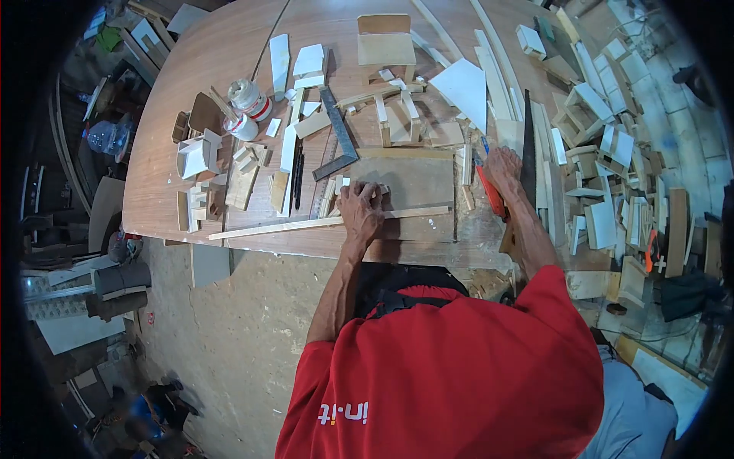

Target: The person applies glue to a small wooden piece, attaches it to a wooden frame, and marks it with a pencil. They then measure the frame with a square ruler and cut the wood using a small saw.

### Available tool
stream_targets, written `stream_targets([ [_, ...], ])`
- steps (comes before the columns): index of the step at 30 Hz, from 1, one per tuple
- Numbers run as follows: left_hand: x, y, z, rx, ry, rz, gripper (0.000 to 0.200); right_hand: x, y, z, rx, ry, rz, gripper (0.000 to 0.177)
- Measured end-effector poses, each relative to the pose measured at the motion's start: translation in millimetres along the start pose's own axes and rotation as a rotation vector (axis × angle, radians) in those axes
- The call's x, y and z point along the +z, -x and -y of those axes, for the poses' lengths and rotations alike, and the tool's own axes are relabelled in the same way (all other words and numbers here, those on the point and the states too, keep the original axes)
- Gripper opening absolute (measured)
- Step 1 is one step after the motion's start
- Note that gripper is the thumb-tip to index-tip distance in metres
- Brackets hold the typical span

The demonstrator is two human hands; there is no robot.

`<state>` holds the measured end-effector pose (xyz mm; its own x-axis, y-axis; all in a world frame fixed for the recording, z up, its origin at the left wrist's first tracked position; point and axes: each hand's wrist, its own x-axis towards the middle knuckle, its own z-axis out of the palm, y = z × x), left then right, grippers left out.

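Observation:
My left hand (362, 208) has its fingers bent down over a small wooden piece (384, 189) near the front edge of the table. A long thin wooden strip (417, 213) passes under this hand, roughly along the table edge. Further right, my right hand (503, 165) rests low with curled fingers, next to a red handle (490, 191) and a blue pen-like stick (485, 144). What its fingers hold, if anything, is hidden. A dark saw-like blade (527, 138) lies just right of that hand. A flat brown board (417, 176) lies between both hands.
A metal try square (339, 130), glue jars (246, 99), and small wooden assemblies (397, 122) sit on the wooden table (183, 65). Many wood offcuts (604, 168) are heaped on the right. Another person (153, 409) is at the lower left.

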<state>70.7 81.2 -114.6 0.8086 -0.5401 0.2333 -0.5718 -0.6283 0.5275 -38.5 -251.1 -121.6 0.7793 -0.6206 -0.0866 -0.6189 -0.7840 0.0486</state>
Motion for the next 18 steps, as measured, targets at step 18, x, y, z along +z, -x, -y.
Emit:
stream_targets([
  [18, 4.8, 0.9, 2.9, 0.048, 0.016, -0.031, 0.017, -74.5, 186.1, 12.3, 0.137, -0.152, -0.010, 0.058],
])
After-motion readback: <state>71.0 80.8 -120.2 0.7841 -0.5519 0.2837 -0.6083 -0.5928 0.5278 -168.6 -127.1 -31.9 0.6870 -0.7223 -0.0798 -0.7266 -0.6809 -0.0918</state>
